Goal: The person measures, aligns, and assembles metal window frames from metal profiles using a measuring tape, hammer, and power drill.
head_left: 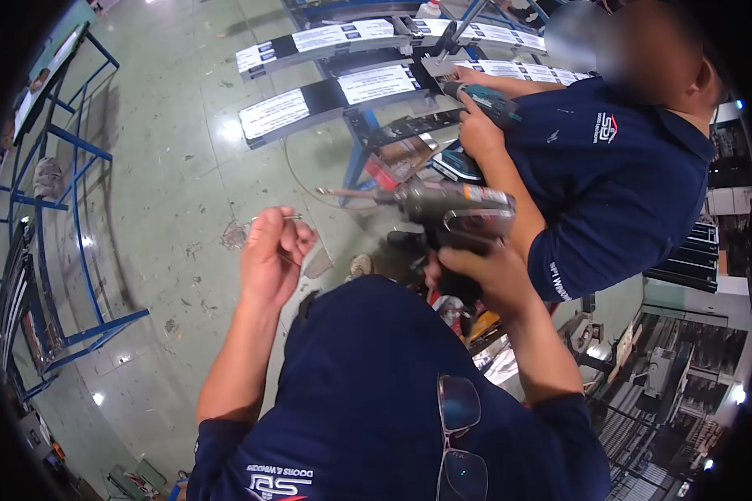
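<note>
My right hand (489, 280) is wrapped round the grip of a dark cordless drill (459, 210). The drill's long bit (351, 194) points left, towards my other hand, and touches nothing. My left hand (274, 250) is closed in a pinch, palm up, at the left of the bit tip. A thin metal screw (291, 218) sticks out from between its fingertips; its far end is hidden by the fingers. Both hands are in the air above the floor, in front of my body.
At the right a co-worker in a dark blue shirt (618, 184) holds a teal drill (489, 102) over a frame. Long profiles with white labels (378, 82) lie across blue supports. A blue metal rack (83, 150) stands at the left on the green floor (175, 192).
</note>
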A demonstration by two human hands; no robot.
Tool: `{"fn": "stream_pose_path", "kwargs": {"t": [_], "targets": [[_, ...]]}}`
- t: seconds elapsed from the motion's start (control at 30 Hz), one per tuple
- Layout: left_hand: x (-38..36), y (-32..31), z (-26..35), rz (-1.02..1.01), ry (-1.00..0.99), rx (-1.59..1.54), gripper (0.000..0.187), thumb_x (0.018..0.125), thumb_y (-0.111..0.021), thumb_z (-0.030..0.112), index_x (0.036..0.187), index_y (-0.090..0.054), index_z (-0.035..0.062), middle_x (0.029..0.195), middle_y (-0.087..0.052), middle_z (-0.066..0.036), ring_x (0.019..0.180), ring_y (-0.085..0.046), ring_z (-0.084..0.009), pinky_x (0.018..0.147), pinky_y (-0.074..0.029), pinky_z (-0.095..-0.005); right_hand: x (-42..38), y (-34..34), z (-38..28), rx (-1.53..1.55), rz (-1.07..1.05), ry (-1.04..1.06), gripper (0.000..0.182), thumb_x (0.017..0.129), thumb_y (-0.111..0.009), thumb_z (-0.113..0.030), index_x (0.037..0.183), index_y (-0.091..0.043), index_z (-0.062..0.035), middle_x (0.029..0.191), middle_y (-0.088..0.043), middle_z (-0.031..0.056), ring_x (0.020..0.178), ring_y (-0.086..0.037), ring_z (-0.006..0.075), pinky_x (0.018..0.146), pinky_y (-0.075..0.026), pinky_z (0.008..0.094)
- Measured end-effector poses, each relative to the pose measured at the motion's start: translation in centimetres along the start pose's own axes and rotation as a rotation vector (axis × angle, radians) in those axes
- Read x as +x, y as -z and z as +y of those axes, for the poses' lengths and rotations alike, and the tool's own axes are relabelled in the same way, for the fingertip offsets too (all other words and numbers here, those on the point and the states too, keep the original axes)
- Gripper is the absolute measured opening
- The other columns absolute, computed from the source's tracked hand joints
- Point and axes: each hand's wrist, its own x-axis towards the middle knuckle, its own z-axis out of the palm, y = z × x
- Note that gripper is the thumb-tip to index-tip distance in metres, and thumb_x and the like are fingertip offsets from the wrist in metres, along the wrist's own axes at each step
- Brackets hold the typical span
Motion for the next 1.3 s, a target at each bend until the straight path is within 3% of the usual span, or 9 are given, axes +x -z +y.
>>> {"fn": "stream_pose_path", "kwargs": {"t": [0.2, 0.5, 0.6, 0.7, 0.77, 0.8, 0.9, 1.17, 1.3], "targets": [[2.6, -4.3, -0.2, 0.545, -0.051, 0.142, 0.028, 0.104, -0.053, 0.036, 0.101, -0.056, 0.0085, 0.109, -0.063, -0.008, 0.09, -0.067, -0.0198, 0.08, -0.058, -0.0344, 5.4, 1.5, -0.8, 0.1, -0.073, 0.01, 0.025, 0.085, -0.07, 0.0, 0.108, -0.061, 0.0015, 0.082, -0.067, 0.0087, 0.074, -0.067, 0.0179, 0.068, -0.055, 0.0324], [8.0, -2.3, 1.7, 0.434, 0.148, 0.29, 0.027, 0.105, -0.05, 0.035, 0.097, -0.057, 0.0112, 0.099, -0.065, -0.005, 0.087, -0.068, -0.018, 0.077, -0.059, -0.0331, 4.9, -0.9, -2.3, -0.016, 0.07, 0.144, 0.022, 0.085, -0.067, -0.008, 0.104, -0.062, 0.0033, 0.081, -0.065, 0.0103, 0.078, -0.065, 0.0211, 0.075, -0.052, 0.0335], [9.8, -2.6, 3.3, 0.319, 0.208, 0.334, 0.024, 0.106, -0.047, 0.033, 0.103, -0.055, 0.0102, 0.102, -0.065, -0.008, 0.086, -0.069, -0.0188, 0.077, -0.06, -0.0339, 2.7, -4.4, -2.8, -0.156, 0.204, 0.364, 0.031, 0.085, -0.069, -0.004, 0.115, -0.063, 0.0, 0.091, -0.066, 0.0039, 0.083, -0.062, 0.0121, 0.075, -0.05, 0.0287], [11.0, -2.3, 4.8, 0.333, 0.279, 0.253, 0.024, 0.106, -0.047, 0.031, 0.109, -0.055, 0.0092, 0.102, -0.065, -0.009, 0.086, -0.069, -0.02, 0.077, -0.06, -0.0345, 3.1, -6.3, -2.8, -0.304, 0.136, 0.362, 0.052, 0.082, -0.068, -0.003, 0.132, -0.053, -0.0002, 0.08, -0.054, -0.0031, 0.075, -0.054, 0.0092, 0.068, -0.044, 0.0254], [11.5, -0.9, 5.3, 0.295, 0.32, 0.271, 0.027, 0.106, -0.048, 0.03, 0.12, -0.054, 0.0078, 0.104, -0.065, -0.009, 0.093, -0.069, -0.0217, 0.082, -0.059, -0.0349, 3.9, -6.4, -1.2, -0.296, 0.128, 0.152, 0.063, 0.077, -0.075, -0.006, 0.134, -0.048, 0.0027, 0.084, -0.056, -0.001, 0.081, -0.054, 0.0079, 0.076, -0.044, 0.0245], [11.7, -0.6, 5.4, 0.304, 0.343, 0.272, 0.028, 0.106, -0.049, 0.027, 0.124, -0.053, 0.007, 0.105, -0.064, -0.008, 0.098, -0.068, -0.0228, 0.085, -0.058, -0.0352, 4.4, -6.9, 0.8, -0.3, 0.179, 0.145, 0.06, 0.079, -0.074, -0.004, 0.133, -0.048, 0.0017, 0.084, -0.056, -0.0021, 0.08, -0.053, 0.0053, 0.074, -0.043, 0.0215], [12.1, 0.9, 5.8, 0.288, 0.402, 0.278, 0.03, 0.106, -0.05, 0.022, 0.131, -0.052, 0.0059, 0.108, -0.064, -0.008, 0.107, -0.066, -0.0248, 0.092, -0.057, -0.0356, 4.9, -8.0, 5.4, -0.396, 0.286, 0.097, 0.035, 0.088, -0.074, -0.014, 0.117, -0.058, -0.0031, 0.088, -0.063, 0.0017, 0.082, -0.061, 0.0126, 0.076, -0.05, 0.0301], [13.4, 1.4, 6.7, 0.241, 0.525, 0.334, 0.03, 0.105, -0.049, 0.016, 0.133, -0.053, 0.0045, 0.115, -0.064, -0.01, 0.11, -0.065, -0.0263, 0.095, -0.056, -0.0362, 7.4, -11.4, 9.2, -0.529, 0.357, 0.404, 0.049, 0.082, -0.077, -0.012, 0.124, -0.052, -0.0013, 0.096, -0.066, 0.0091, 0.087, -0.066, 0.0199, 0.079, -0.051, 0.0332], [13.9, 1.0, 6.0, 0.212, 0.557, 0.318, 0.031, 0.105, -0.049, 0.016, 0.134, -0.051, 0.0039, 0.117, -0.064, -0.013, 0.107, -0.066, -0.0261, 0.094, -0.056, -0.0358, 7.6, -11.6, 9.3, -0.495, 0.348, 0.398, 0.042, 0.082, -0.076, -0.007, 0.118, -0.056, -0.0026, 0.095, -0.064, 0.0065, 0.082, -0.062, 0.0174, 0.075, -0.05, 0.0318]]}}
